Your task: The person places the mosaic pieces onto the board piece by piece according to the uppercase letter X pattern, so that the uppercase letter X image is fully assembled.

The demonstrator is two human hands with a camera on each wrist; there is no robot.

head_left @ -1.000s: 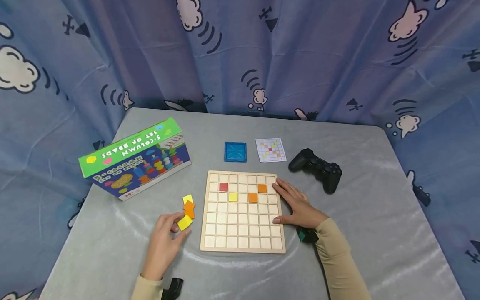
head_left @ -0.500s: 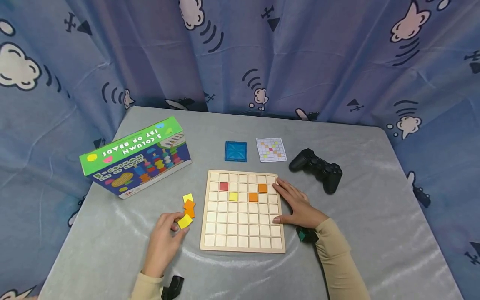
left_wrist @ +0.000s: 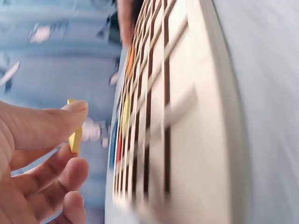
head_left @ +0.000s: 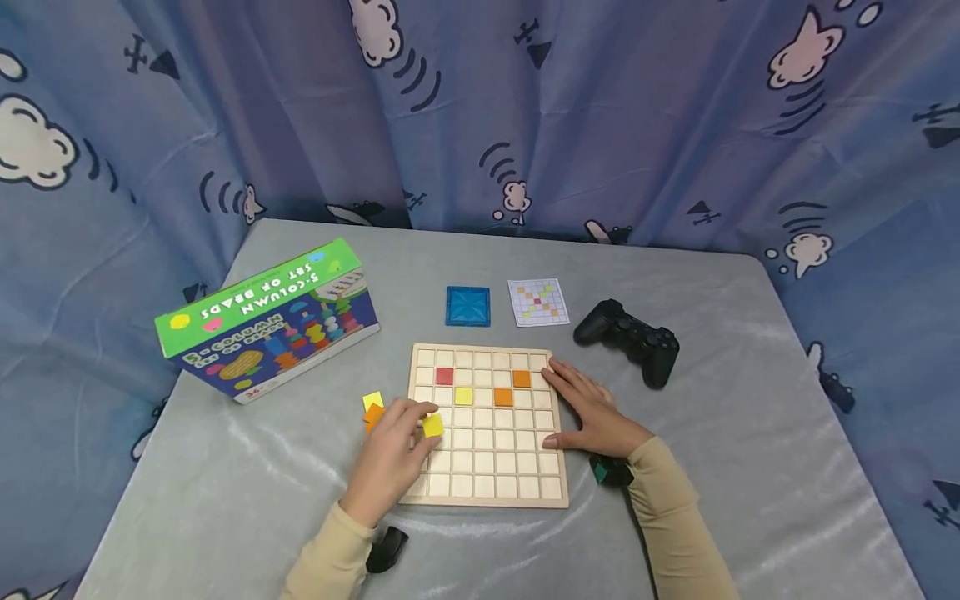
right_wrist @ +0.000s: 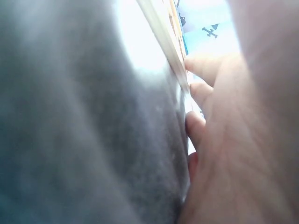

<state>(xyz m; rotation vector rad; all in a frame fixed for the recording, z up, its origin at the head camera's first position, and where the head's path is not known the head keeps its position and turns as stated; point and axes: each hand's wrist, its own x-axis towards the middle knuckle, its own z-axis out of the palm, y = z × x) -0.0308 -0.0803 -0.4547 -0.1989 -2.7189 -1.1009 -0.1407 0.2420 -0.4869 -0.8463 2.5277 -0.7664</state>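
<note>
A wooden grid board (head_left: 487,454) lies on the grey table. Its upper rows hold a red tile (head_left: 445,376), a yellow tile (head_left: 464,396) and two orange tiles (head_left: 512,387). My left hand (head_left: 405,442) pinches a yellow square tile (head_left: 432,426) between thumb and fingers, just above the board's left columns; the left wrist view shows the same tile (left_wrist: 74,135) edge-on beside the board (left_wrist: 187,121). My right hand (head_left: 588,408) lies flat with straight fingers against the board's right edge (right_wrist: 163,42). A few loose yellow and orange tiles (head_left: 372,408) lie left of the board.
A green and blue bead-set box (head_left: 266,321) stands at the back left. A blue square tile case (head_left: 468,306) and a pattern card (head_left: 537,301) lie behind the board. A black game controller (head_left: 630,340) sits at the right. Patterned curtains surround the table.
My left hand has lifted a yellow tile from the loose pile and carried it right, over the board's left columns. The right hand has stayed on the board's edge.
</note>
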